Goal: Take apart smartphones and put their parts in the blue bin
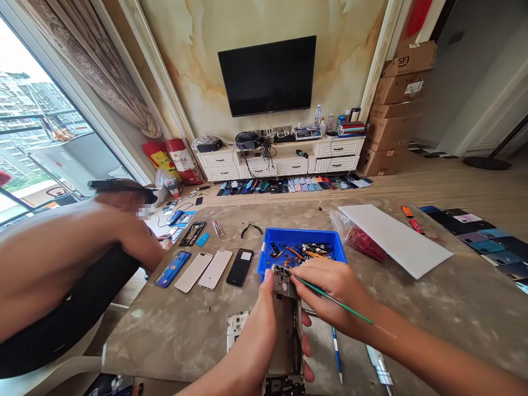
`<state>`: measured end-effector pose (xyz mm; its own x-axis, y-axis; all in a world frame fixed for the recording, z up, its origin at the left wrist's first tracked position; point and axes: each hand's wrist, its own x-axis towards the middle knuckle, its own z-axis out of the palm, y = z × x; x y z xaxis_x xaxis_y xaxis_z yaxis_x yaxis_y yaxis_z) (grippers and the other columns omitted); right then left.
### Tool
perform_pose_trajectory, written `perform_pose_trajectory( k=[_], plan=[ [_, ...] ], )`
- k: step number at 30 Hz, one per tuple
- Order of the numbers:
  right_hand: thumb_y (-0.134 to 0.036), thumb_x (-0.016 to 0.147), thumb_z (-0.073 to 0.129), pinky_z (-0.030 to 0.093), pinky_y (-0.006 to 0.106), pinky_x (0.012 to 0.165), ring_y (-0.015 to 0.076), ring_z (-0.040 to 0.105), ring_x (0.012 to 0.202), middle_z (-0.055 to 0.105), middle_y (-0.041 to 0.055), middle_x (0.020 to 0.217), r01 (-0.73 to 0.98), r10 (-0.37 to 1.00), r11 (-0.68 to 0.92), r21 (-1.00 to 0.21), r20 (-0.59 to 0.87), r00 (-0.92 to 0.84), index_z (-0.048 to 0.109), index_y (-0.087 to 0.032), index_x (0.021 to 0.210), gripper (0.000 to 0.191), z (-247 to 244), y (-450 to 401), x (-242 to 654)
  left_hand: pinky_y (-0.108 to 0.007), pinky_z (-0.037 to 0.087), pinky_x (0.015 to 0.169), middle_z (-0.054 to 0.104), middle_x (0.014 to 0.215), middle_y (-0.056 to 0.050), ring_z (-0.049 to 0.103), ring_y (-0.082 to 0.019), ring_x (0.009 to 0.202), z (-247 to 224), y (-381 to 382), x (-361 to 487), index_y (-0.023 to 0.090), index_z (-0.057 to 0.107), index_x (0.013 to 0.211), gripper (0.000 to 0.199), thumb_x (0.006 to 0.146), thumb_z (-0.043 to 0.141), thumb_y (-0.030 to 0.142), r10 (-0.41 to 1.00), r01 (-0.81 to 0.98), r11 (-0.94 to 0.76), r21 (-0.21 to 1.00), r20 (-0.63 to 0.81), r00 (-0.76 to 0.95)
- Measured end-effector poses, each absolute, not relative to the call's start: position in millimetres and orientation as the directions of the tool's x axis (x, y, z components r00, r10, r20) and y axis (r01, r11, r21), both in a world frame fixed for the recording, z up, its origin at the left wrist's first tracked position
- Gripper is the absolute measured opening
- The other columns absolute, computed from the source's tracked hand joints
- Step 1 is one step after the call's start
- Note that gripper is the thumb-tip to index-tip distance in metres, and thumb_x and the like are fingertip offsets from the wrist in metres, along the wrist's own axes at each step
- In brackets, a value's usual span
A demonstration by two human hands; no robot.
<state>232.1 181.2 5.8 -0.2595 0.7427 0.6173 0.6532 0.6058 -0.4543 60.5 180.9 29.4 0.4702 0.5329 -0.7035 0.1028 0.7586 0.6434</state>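
My left hand [258, 333] is wrapped around an opened phone [285, 335], held upright with its bare inner frame and circuit parts towards me. In my right hand [332, 289] a thin green tool [334, 300] is pinched; its tip meets the top end of the phone, and whether it is tweezers or a pick I cannot tell. Right behind the phone stands a blue tray [303, 235] of small phone parts and flex cables. A white phone housing [235, 324] lies partly hidden behind my left forearm.
Several phones, including a black one [240, 268], lie left of the tray, near cutting pliers [251, 229]. A blue-white pen-like tool [337, 355] and a silver tool [379, 366] lie at right. A white board [394, 239] rests behind. Another person [74, 258] bends down at the left.
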Motion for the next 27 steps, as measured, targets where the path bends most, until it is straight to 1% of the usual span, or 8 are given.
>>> perform_pose_trajectory(
  k=[4, 7, 11, 14, 16, 19, 24, 27],
  plan=[
    [-0.024, 0.097, 0.056, 0.052, 0.025, 0.065, 0.0155, 0.069, 0.069, 0.076, 0.0033, 0.079, 0.635, 0.82, 0.526, -0.566, 0.534, -0.203, 0.076, -0.022, 0.088, 0.021, 8.6, 183.5, 239.3, -0.027, 0.044, 0.05, 0.063, 0.061, -0.007, 0.062, -0.02, 0.047, 31.5, 183.0, 59.1, 0.015, 0.066, 0.083, 0.094, 0.072, 0.02, 0.097, 0.503, 0.132, 0.767, 0.627, -0.717, 0.483],
    [-0.023, 0.095, 0.061, 0.051, 0.025, 0.064, 0.0149, 0.069, 0.068, 0.077, 0.0012, 0.078, 0.618, 0.856, 0.487, -0.617, 0.478, -0.196, 0.077, -0.023, 0.087, 0.018, 11.3, 185.4, 244.4, -0.029, 0.046, 0.051, 0.063, 0.06, -0.007, 0.062, -0.021, 0.049, 31.7, 185.2, 57.1, 0.016, 0.066, 0.083, 0.094, 0.071, 0.02, 0.097, 0.479, 0.149, 0.78, 0.608, -0.732, 0.484],
    [-0.021, 0.092, 0.065, 0.05, 0.025, 0.065, 0.0145, 0.07, 0.069, 0.077, -0.0011, 0.077, 0.595, 0.882, 0.45, -0.666, 0.435, -0.181, 0.077, -0.023, 0.082, 0.016, 10.9, 186.0, 248.9, -0.033, 0.05, 0.054, 0.062, 0.058, -0.008, 0.059, -0.021, 0.048, 28.6, 188.4, 55.5, 0.015, 0.068, 0.084, 0.092, 0.074, 0.023, 0.095, 0.456, 0.12, 0.791, 0.6, -0.709, 0.538],
    [-0.022, 0.092, 0.065, 0.052, 0.026, 0.068, 0.0153, 0.071, 0.073, 0.078, -0.0001, 0.081, 0.6, 0.878, 0.448, -0.663, 0.454, -0.153, 0.078, -0.024, 0.084, 0.015, 5.0, 185.0, 248.2, -0.033, 0.05, 0.054, 0.063, 0.059, -0.008, 0.059, -0.021, 0.049, 27.5, 189.9, 56.3, 0.016, 0.068, 0.083, 0.091, 0.073, 0.024, 0.096, 0.449, 0.119, 0.796, 0.594, -0.71, 0.543],
    [-0.023, 0.092, 0.063, 0.053, 0.028, 0.072, 0.0167, 0.072, 0.078, 0.078, 0.0014, 0.089, 0.602, 0.877, 0.441, -0.666, 0.463, -0.13, 0.077, -0.025, 0.094, 0.014, 0.8, 184.1, 246.2, -0.032, 0.049, 0.054, 0.062, 0.059, -0.007, 0.06, -0.021, 0.05, 27.6, 190.4, 57.1, 0.017, 0.067, 0.081, 0.09, 0.072, 0.025, 0.096, 0.452, 0.116, 0.796, 0.594, -0.712, 0.538],
    [-0.023, 0.09, 0.066, 0.056, 0.029, 0.076, 0.0184, 0.073, 0.085, 0.078, 0.002, 0.099, 0.609, 0.877, 0.419, -0.673, 0.474, -0.08, 0.074, -0.026, 0.106, 0.018, -2.0, 183.1, 242.8, -0.031, 0.048, 0.054, 0.063, 0.059, -0.007, 0.059, -0.021, 0.05, 27.4, 190.4, 58.4, 0.017, 0.067, 0.08, 0.091, 0.072, 0.024, 0.097, 0.465, 0.12, 0.784, 0.609, -0.704, 0.537],
    [-0.016, 0.09, 0.065, 0.056, 0.029, 0.082, 0.0182, 0.073, 0.092, 0.078, 0.0015, 0.101, 0.587, 0.849, 0.463, -0.665, 0.522, -0.078, 0.075, -0.026, 0.099, 0.016, -1.3, 181.7, 236.9, -0.028, 0.044, 0.051, 0.062, 0.059, -0.006, 0.06, -0.02, 0.047, 28.9, 186.7, 64.0, 0.017, 0.066, 0.083, 0.09, 0.073, 0.022, 0.096, 0.51, 0.172, 0.752, 0.637, -0.726, 0.46],
    [-0.014, 0.092, 0.062, 0.056, 0.029, 0.084, 0.0183, 0.073, 0.092, 0.078, 0.0021, 0.101, 0.569, 0.842, 0.472, -0.673, 0.536, -0.064, 0.075, -0.025, 0.098, 0.018, -0.9, 181.2, 234.0, -0.028, 0.044, 0.049, 0.063, 0.059, -0.006, 0.061, -0.021, 0.047, 31.5, 183.8, 67.6, 0.016, 0.066, 0.087, 0.092, 0.075, 0.021, 0.095, 0.54, 0.19, 0.734, 0.652, -0.729, 0.42]
  ],
)
